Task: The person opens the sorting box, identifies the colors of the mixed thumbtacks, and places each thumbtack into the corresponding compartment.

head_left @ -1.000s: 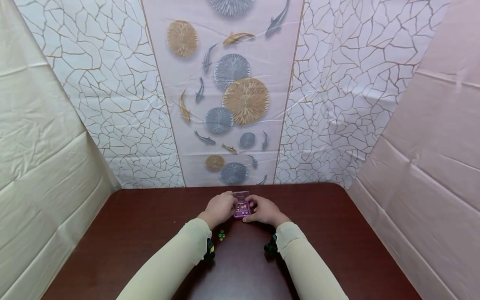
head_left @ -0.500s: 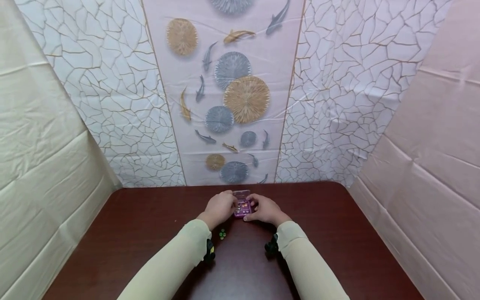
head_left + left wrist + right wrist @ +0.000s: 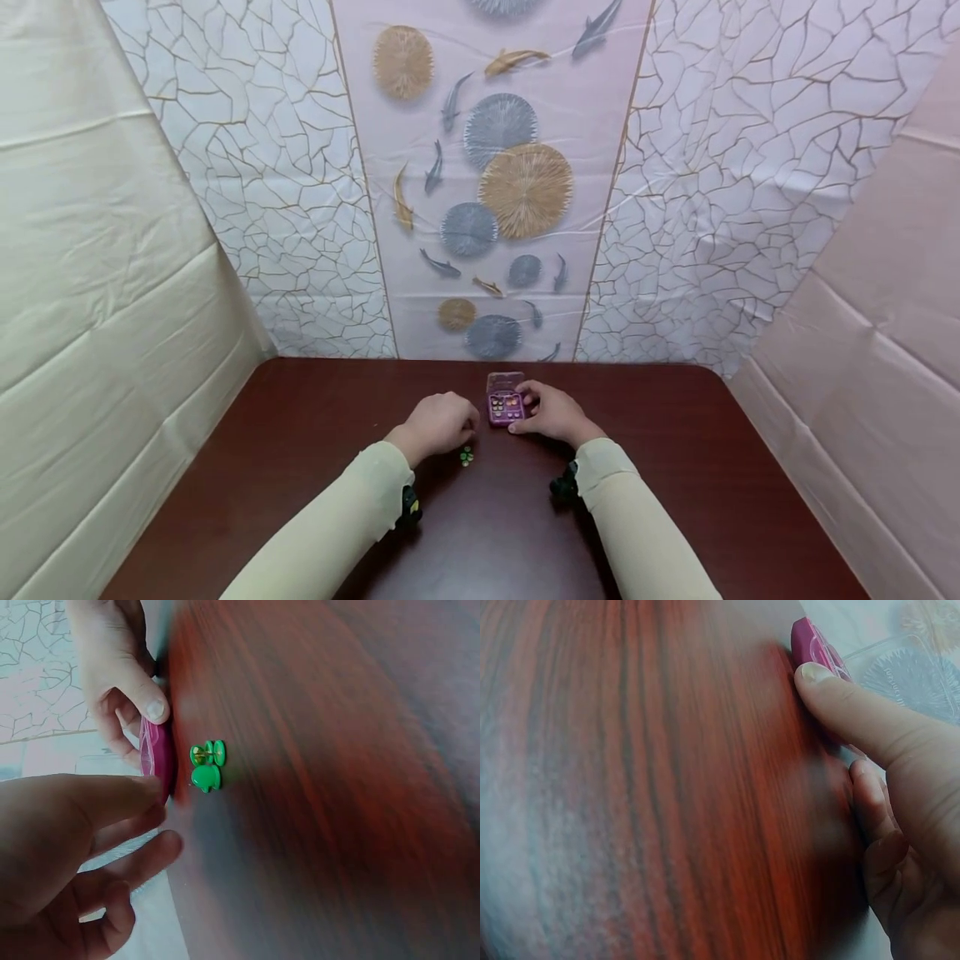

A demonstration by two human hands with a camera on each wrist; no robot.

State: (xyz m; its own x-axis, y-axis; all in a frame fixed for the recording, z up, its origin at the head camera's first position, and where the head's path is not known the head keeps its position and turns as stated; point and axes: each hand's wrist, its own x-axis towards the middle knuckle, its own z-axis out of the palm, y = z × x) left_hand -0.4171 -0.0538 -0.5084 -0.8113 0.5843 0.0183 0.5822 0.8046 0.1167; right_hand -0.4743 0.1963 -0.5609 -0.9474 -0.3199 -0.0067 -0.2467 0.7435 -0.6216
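Observation:
A small purple compartment box [image 3: 507, 410] stands near the table's back edge with its clear lid [image 3: 506, 382] raised. Tiny coloured pieces sit in its sections. My right hand [image 3: 553, 413] grips the box's right side, thumb at the front corner and fingers behind. In the right wrist view the thumb [image 3: 847, 697] lies against the purple wall. My left hand [image 3: 438, 423], fingers loosely bent, hovers just beside several glossy green round-headed pieces [image 3: 205, 766] on the table. Nothing shows between its fingers; its fingertips overlap the box in the left wrist view.
The dark red-brown table [image 3: 300, 467] has its back edge close behind the box. A patterned cloth [image 3: 480, 283] hangs behind it, and plain beige cloths [image 3: 127, 275] flank both sides.
My left hand has left the box and come back toward the green pieces. The right hand keeps its grip on the box. The whole head view has shifted slightly.

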